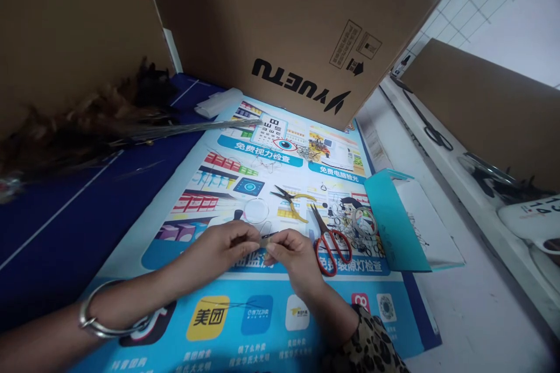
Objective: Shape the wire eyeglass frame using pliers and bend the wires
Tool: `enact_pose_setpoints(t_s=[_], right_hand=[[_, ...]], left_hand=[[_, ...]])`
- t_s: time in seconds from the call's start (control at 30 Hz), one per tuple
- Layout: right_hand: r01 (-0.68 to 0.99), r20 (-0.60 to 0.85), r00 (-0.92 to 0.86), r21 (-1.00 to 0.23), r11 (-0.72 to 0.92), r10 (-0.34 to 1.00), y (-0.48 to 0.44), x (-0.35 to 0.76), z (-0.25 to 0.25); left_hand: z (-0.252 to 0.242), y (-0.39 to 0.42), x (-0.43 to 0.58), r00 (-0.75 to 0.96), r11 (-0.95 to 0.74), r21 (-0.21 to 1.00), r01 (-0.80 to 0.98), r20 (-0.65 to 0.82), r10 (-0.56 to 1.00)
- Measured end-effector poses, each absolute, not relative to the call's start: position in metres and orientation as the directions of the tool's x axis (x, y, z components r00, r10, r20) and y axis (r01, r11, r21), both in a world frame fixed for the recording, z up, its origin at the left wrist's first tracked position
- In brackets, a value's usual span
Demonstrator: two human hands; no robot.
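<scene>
Above the printed poster, my left hand [242, 242] and my right hand [289, 250] meet, thumb and fingertips pinched together on both. Something small and thin sits between the fingertips; its kind is too small to tell. A fine wire loop [268, 208] rises just behind the fingers. Beyond my hands lie yellow-handled pliers [292, 203] with their jaws apart. Red-handled scissors [333, 252] rest close to the right of my right hand. Farther right is a tangled heap of small wire pieces [359, 238] with a round ring of tape or wire on it.
A large cardboard box [289, 23] stands at the back. Brown feathers [87, 108] and a bundle of thin wires [196, 127] lie at left. On the right are an open teal folder [396, 221], a white mug [531, 221] and dark scissors [433, 133] on a ledge.
</scene>
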State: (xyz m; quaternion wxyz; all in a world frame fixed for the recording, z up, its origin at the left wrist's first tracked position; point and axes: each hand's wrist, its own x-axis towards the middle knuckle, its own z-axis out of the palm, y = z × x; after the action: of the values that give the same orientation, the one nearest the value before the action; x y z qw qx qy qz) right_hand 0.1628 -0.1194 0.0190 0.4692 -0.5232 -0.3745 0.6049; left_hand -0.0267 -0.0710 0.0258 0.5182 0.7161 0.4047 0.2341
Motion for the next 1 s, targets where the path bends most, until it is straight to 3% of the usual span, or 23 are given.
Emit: enact_pose_setpoints(t_s=[0.1, 0.2, 0.4, 0.63, 0.77, 0.9, 1.0], right_hand=[[-0.035, -0.301, -0.09, -0.952, -0.305, 0.949, -0.117, 0.172, 0.015], [0.126, -0.276, -0.083, -0.956, -0.264, 0.958, -0.119, 0.175, 0.01], [0.293, -0.156, 0.023, -0.943, -0.156, 0.988, -0.12, 0.178, 0.009], [0.302, -0.098, -0.008, -0.949, -0.091, 0.995, -0.117, 0.182, 0.013], [0.311, -0.06, -0.064, -0.95, -0.037, 0.996, -0.118, 0.182, 0.014], [0.356, -0.034, -0.183, -0.934, 0.034, 0.983, -0.119, 0.18, 0.021], [0.412, -0.048, -0.372, -0.903, 0.119, 0.927, -0.12, 0.18, 0.028]], left_hand=[[0.036, -0.084, -0.034, 0.661, -0.444, 0.706, 0.552, -0.045, 0.749], [0.042, -0.104, -0.032, 0.79, -0.661, 0.481, 0.576, -0.122, 0.6], [0.03, -0.121, -0.021, 0.848, -0.795, 0.305, 0.525, -0.108, 0.519], [0.032, -0.123, -0.019, 0.849, -0.808, 0.271, 0.524, -0.24, 0.47], [0.038, -0.119, -0.02, 0.851, -0.79, 0.324, 0.52, -0.28, 0.444], [0.044, -0.113, -0.024, 0.842, -0.732, 0.421, 0.536, -0.33, 0.427], [0.047, -0.11, -0.027, 0.829, -0.682, 0.474, 0.557, -0.374, 0.416]])
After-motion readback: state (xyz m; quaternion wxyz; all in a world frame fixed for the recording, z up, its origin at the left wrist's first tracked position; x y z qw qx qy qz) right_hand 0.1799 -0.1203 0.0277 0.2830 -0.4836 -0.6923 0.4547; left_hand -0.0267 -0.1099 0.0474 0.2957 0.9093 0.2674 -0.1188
